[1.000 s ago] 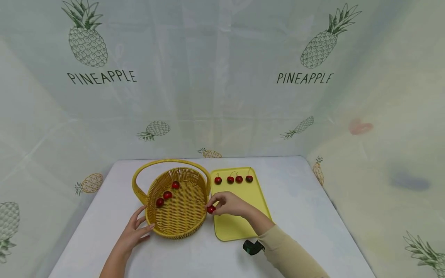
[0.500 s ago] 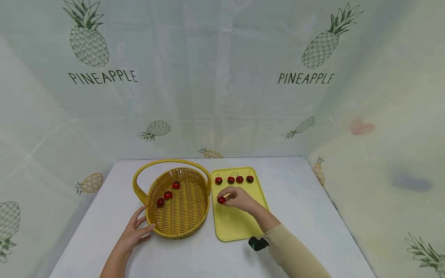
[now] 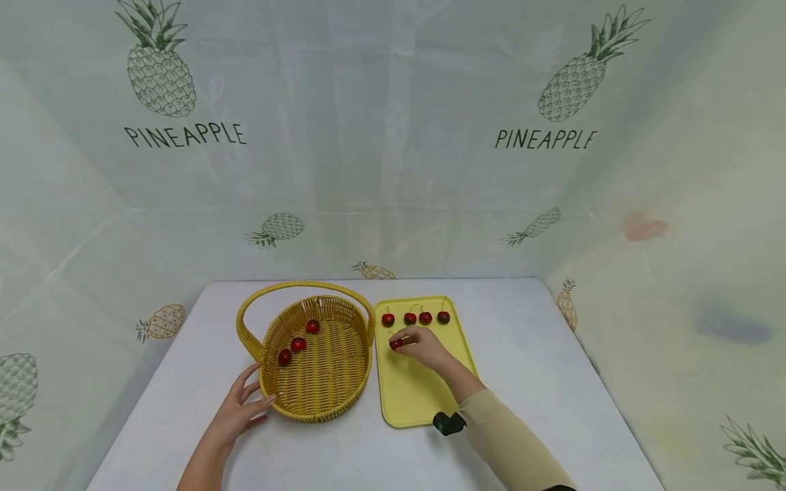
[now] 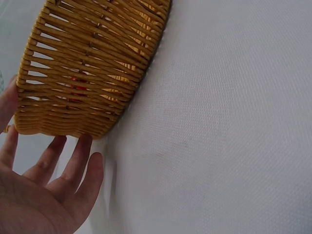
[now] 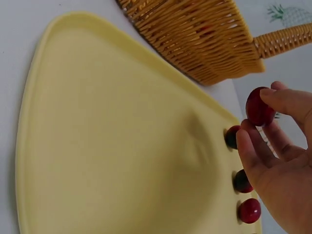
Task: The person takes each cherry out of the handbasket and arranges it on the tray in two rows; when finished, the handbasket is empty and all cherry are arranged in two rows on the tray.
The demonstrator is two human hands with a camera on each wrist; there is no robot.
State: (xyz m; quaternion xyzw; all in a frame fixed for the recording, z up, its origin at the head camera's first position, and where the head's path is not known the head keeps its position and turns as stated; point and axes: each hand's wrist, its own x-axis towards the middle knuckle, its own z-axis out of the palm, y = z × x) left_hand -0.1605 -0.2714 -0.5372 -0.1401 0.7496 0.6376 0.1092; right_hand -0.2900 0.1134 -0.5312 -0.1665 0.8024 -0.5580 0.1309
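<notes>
A yellow wicker basket (image 3: 322,372) with a tall handle stands on the white table, several red cherries apart from it. Inside it, along the left, lie three cherries (image 3: 298,344). My left hand (image 3: 233,414) rests against the basket's near left side, its fingers spread and touching the rim and wall (image 4: 80,73). Above the yellow tray (image 3: 408,399), my right hand (image 3: 424,346) pinches a cherry (image 5: 259,106) between thumb and fingertips, apart from the tray surface. A row of cherries (image 3: 410,318) with stems lies along the tray's far edge, partly behind the hand in the right wrist view.
The tray stands close to the basket's right side. The basket handle (image 3: 301,284) arches over the far part of the basket. A dark device (image 3: 449,423) sits at the right wrist. A pineapple-print curtain (image 3: 393,170) hangs behind the table and along its sides.
My right hand has carried the cherry from beside the basket's right rim rightward and away from me, over the tray below the row. The left hand stays at the basket.
</notes>
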